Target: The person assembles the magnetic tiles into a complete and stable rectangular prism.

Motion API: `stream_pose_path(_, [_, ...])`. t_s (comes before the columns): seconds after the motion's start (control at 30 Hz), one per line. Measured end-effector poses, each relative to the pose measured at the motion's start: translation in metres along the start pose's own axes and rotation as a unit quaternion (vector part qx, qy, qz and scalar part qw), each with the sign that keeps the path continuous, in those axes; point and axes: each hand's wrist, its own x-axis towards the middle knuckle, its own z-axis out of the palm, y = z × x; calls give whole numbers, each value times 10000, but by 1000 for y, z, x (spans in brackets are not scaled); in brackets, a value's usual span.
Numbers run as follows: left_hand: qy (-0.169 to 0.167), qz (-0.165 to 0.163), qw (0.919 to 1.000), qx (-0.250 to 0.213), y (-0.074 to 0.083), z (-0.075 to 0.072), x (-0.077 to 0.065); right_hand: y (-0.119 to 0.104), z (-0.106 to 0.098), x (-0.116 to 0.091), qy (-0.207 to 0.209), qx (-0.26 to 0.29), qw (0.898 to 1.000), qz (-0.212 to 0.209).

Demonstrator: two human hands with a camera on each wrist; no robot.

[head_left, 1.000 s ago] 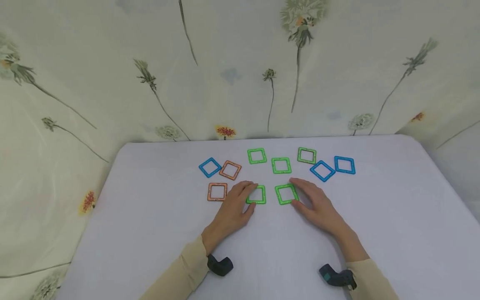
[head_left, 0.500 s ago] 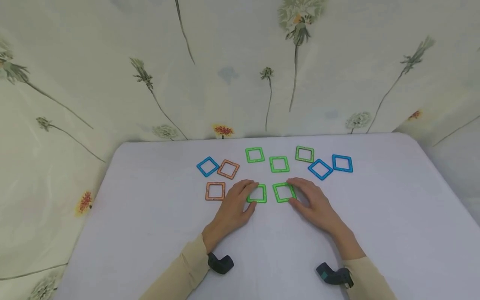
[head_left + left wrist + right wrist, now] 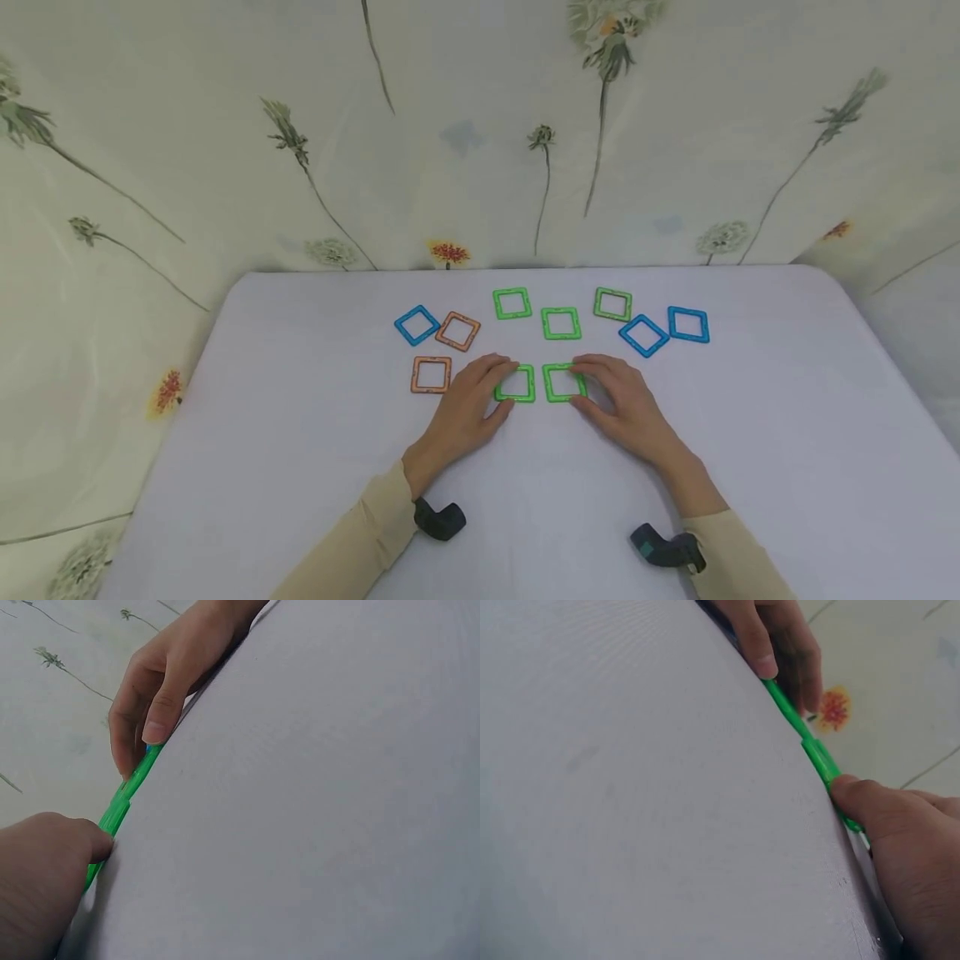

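Note:
Two green open-centred square building tiles lie flat side by side at the middle of the table, a narrow gap between them in the head view. My left hand (image 3: 467,408) grips the left green tile (image 3: 532,383) by its far and near edges, thumb on the near side. In the same manner my right hand (image 3: 626,408) grips the right green tile (image 3: 548,383). From the left wrist, my left thumb shows against a green tile (image 3: 114,816), the right hand (image 3: 184,667) beyond. My fingers cover the tiles' outer parts.
Behind lie more green tiles (image 3: 561,337), including a darker one (image 3: 612,317). Two blue tiles (image 3: 688,338) sit at right. To the left are two orange tiles (image 3: 431,389) and a blue tile (image 3: 408,336). The white table (image 3: 300,417) meets a flowered curtain (image 3: 337,183).
My right hand has moved left with its green tile, and that tile is turned straighter. The gap between the two held tiles has narrowed. The left hand stays nearly in place.

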Motion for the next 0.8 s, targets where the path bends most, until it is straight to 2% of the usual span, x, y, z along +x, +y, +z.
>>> stream_pose_path(0.4, [-38,39,10000,80,-1,2,1,-3,1,3,13,-142,9999,-95])
stream_pose_path(0.57, [-30,-22,10000,85,-1,-2,4,-2,2,7,64,-143,9998,-126])
stream_pose_path(0.8, [-11,-31,10000,-8,0,2,0,-1,3,3,62,-135,9998,-163])
